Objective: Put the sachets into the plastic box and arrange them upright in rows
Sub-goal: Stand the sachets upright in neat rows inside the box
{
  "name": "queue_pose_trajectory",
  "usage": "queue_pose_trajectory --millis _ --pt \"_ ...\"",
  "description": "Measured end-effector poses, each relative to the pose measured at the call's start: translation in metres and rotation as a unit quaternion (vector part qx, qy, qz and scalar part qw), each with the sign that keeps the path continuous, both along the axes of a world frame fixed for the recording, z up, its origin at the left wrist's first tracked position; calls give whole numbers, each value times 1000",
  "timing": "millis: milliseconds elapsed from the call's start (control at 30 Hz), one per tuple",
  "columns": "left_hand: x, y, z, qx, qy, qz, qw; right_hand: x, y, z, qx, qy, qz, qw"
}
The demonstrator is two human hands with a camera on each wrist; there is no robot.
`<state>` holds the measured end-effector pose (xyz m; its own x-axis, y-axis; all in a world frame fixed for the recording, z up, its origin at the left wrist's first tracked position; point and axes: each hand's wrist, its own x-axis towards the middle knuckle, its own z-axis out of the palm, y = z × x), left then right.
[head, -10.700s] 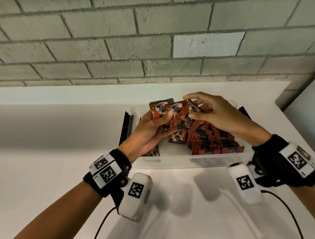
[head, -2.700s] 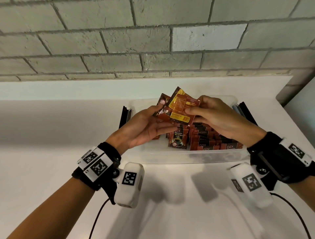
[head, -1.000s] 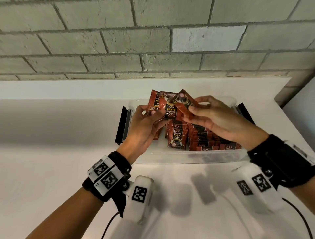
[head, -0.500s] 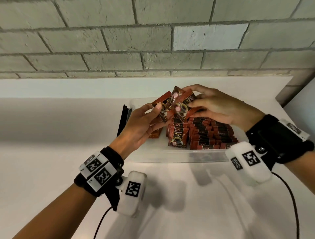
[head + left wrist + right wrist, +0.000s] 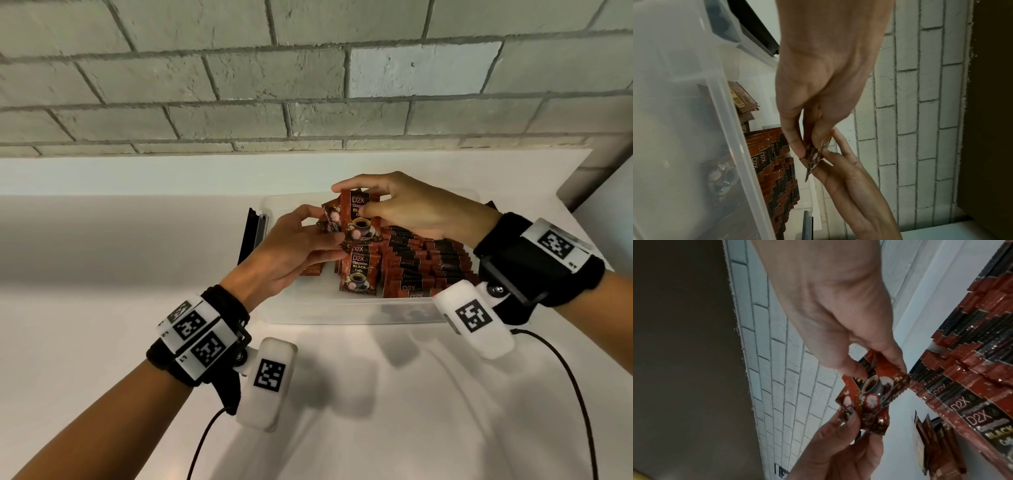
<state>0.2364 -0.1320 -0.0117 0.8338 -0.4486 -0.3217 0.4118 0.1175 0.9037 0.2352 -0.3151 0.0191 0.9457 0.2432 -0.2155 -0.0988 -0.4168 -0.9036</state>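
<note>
Near the left wall of the plastic box [image 5: 359, 313] a few loose sachets [image 5: 311, 270] lie unsorted, and just above them the left hand [image 5: 291, 251] pinches the lower corner of a small bunch of sachets [image 5: 356, 219] held over the box's middle. The right hand [image 5: 407, 209] pinches the same bunch at its top edge — it is not yet set down. To the right the standing rows [image 5: 424, 263] fill most of the box, so I judge the job well along — only this bunch and the loose ones remain.
</note>
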Motion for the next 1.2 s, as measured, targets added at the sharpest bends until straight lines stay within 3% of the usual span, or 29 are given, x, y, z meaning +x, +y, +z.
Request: queue_pose_trajectory --millis 200,367,600,800,967,1067,1133,1200 --pt "0 3 -3 -79 48 29 995 -1 -4 -7 34 -4 -87 996" --pt "0 2 4 -64 55 14 996 -3 -9 -6 66 28 -77 994" --pt "2 2 0 -82 31 -13 996 -3 -9 -14 29 18 -60 998" --pt "2 -2 3 4 -7 -94 996 -4 -6 -17 -78 -50 -16 996" --pt "12 -3 -3 116 -27 -89 989 -2 -5 -9 -151 -3 84 985" --pt "20 -7 -11 225 -38 -164 960 3 -2 -11 -267 7 121 956" --pt "26 -7 -17 318 -82 -259 908 4 0 -17 -302 34 156 940" --pt "33 -6 -21 404 -124 -304 854 5 2 -24 -347 36 195 917"
